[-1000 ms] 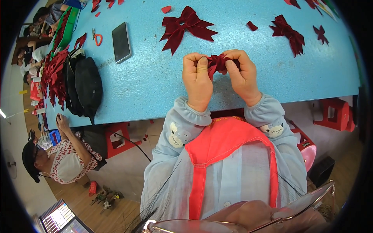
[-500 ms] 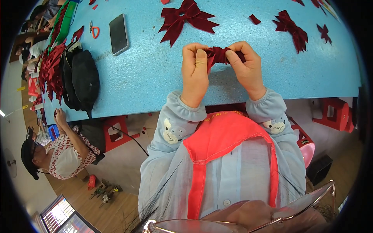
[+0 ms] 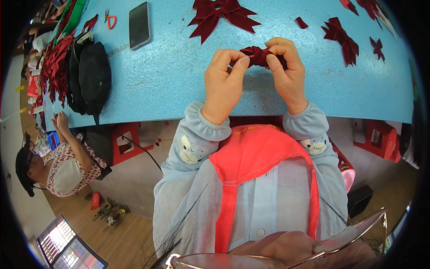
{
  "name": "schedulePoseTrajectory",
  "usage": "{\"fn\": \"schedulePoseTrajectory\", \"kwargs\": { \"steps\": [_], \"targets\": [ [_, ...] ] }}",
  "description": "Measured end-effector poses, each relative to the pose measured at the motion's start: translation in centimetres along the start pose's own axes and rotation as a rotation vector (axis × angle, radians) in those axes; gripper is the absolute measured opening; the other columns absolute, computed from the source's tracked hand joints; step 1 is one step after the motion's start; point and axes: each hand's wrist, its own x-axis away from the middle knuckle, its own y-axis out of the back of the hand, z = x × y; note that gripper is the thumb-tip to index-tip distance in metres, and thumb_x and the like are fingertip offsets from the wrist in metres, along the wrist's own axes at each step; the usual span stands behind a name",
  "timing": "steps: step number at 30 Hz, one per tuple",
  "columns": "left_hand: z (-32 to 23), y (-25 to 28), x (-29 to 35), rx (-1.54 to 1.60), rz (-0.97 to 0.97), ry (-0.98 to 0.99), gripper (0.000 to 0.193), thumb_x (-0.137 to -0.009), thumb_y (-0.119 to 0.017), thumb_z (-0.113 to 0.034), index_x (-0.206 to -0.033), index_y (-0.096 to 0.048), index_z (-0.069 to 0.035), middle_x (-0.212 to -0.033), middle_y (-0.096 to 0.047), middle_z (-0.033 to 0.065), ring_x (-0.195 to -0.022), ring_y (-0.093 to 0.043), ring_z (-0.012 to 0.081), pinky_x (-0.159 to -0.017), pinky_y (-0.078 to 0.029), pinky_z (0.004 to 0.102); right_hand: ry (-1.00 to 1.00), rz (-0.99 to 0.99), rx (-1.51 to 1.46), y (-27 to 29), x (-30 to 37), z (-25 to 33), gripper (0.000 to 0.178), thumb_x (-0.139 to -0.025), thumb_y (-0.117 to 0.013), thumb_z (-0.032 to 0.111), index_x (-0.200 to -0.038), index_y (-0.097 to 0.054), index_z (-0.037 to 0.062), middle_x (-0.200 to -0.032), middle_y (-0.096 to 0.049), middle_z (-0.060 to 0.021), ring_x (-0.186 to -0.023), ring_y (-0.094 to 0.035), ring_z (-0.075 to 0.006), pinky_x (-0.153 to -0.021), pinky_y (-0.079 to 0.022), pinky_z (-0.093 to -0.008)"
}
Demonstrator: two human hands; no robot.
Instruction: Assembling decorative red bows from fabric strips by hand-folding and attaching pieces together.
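Between my hands, raised over the near part of the blue table, is a dark red velvet bow [image 3: 256, 56], gathered in folds. My left hand [image 3: 225, 74] pinches its left end between thumb and fingers. At its right end my right hand [image 3: 286, 67] does the same, thumb in front and fingers behind. My fingers hide parts of the bow's ends. Just beyond my hands lies a larger dark red velvet bow [image 3: 220, 17], flat with its tails spread. Another velvet bow [image 3: 343, 41] rests to the right, with a small bow [image 3: 377, 48] beside it.
On the blue table [image 3: 161, 85] are a phone [image 3: 140, 27], orange-handled scissors [image 3: 111, 20], a black pouch [image 3: 96, 78] and a heap of red velvet pieces [image 3: 56, 67]. A velvet scrap [image 3: 301, 23] lies farther right. A person [image 3: 67, 166] sits at the left; red stools [image 3: 378, 139] stand beneath the table.
Both hands have shifted the held bow slightly to the right and turned it, so its folds now look more bunched and rounded. The left thumb has moved in toward the middle.
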Motion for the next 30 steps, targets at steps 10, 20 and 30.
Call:
{"fn": "schedulePoseTrajectory", "kwargs": {
  "steps": [10,20,30],
  "targets": [
    [-0.3,-0.6,0.6,0.566,0.145,0.561,0.016,-0.090,-0.054,-0.017,-0.085,-0.054,-0.002,-0.065,-0.053,-0.0003,-0.052,-0.044,0.0078,-0.047,-0.036,0.0222,0.227,-0.151,0.208,-1.1,0.4,-0.7,0.006,-0.085,-0.052,-0.002,-0.090,-0.051,0.0010,-0.094,-0.056,-0.0063,-0.070,-0.050,-0.0093,-0.061,-0.043,-0.0201],
    [1.2,0.3,0.4,0.980,0.475,0.781,0.014,-0.090,-0.054,-0.017,-0.091,-0.053,-0.003,-0.064,-0.051,0.0014,-0.049,-0.045,0.0090,-0.044,-0.038,0.0221,0.045,-0.154,0.181,-1.0,1.7,-0.4,0.004,-0.086,-0.054,0.001,-0.089,-0.052,0.0018,-0.078,-0.057,-0.0052,-0.065,-0.052,-0.0113,-0.057,-0.044,-0.0233],
    [0.8,1.1,0.0,0.506,-0.028,0.246,0.013,-0.088,-0.056,-0.010,-0.097,-0.057,-0.001,-0.075,-0.059,0.0043,-0.059,-0.056,0.0086,-0.052,-0.046,0.0218,-0.025,-0.066,0.047,-2.1,1.0,-0.6,0.005,-0.088,-0.051,0.000,-0.092,-0.051,0.0025,-0.079,-0.055,-0.0031,-0.067,-0.051,-0.0089,-0.059,-0.042,-0.0217]
  ]
}}
